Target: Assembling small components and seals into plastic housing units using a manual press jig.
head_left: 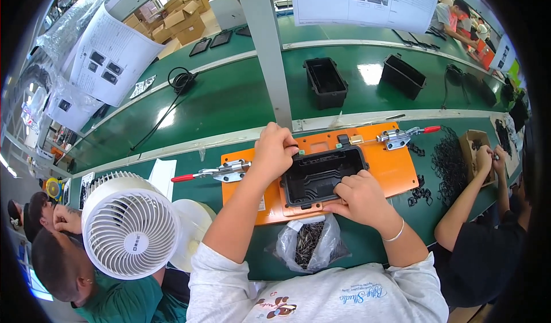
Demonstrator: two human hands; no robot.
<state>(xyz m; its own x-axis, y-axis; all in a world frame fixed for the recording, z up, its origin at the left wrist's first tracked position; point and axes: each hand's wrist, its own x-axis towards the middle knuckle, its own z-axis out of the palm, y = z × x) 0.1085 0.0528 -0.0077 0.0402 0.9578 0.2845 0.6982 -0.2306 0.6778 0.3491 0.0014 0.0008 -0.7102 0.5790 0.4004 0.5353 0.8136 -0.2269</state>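
Black plastic makes up the open box-shaped housing (321, 175), which sits in the middle of a flat orange jig plate (396, 165) on the green workbench (229, 102). The left hand (274, 151) is curled, fingers bent down on the housing's back left corner, and I cannot tell if it pinches a small part. The right hand (360, 195) is curled too, with its fingers pressing on the housing's front right rim. The housing looks smooth and hard, with ribs inside. It could slip or tip in the jig if one hand pushes harder than the other. A finger could get pinched near the shiny metal toggle clamp (227, 171) with its red handle, just beside the left hand; a second clamp (402, 135) sits at the plate's far right. A soft clear bag of dark screws (310, 244) lies near the front edge and might spill if an elbow bumps it. A round white fan (129, 225) stands to the left
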